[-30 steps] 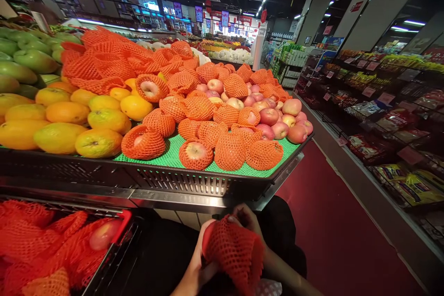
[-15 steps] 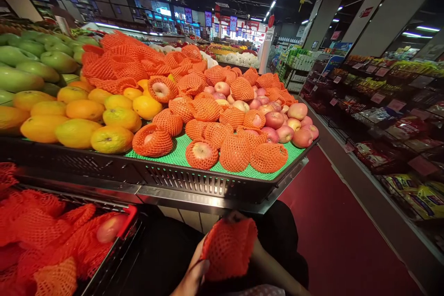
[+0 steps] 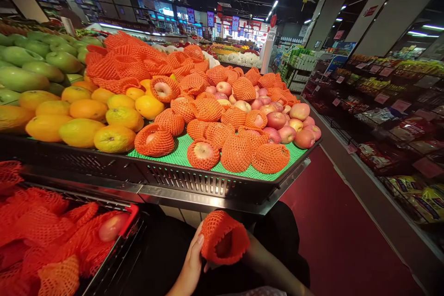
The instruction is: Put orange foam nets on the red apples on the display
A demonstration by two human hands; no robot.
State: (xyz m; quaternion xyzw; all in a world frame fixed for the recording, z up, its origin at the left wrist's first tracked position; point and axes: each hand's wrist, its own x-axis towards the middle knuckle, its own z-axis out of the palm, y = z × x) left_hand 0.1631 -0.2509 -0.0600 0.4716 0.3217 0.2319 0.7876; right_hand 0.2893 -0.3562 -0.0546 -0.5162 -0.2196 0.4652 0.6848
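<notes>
An orange foam fruit net [image 3: 222,226] is between my hands, low in front of the stand. Its open end faces me, and a dark reddish shape shows inside, too shadowed to name surely. My left hand [image 3: 194,254] grips the net's left side, thumb along it. Behind the net's right side goes my right hand [image 3: 252,249]; only the wrist and forearm show, the fingers are hidden. Beyond, several netted apples [image 3: 236,153] lie on the green mat [image 3: 180,148], with bare apples [image 3: 276,120] to their right.
At lower left stands a basket with a red rim [image 3: 130,219], holding loose foam nets [image 3: 45,226] and an apple [image 3: 113,226]. Yellow-orange fruit [image 3: 114,138] and green fruit [image 3: 26,78] fill the stand's left. The stand's metal edge [image 3: 208,201] runs before my hands. Shelves [image 3: 398,115] line the right.
The net has risen slightly and turned, so its open end now faces me. My left hand has shifted up with it. The view has moved slightly.
</notes>
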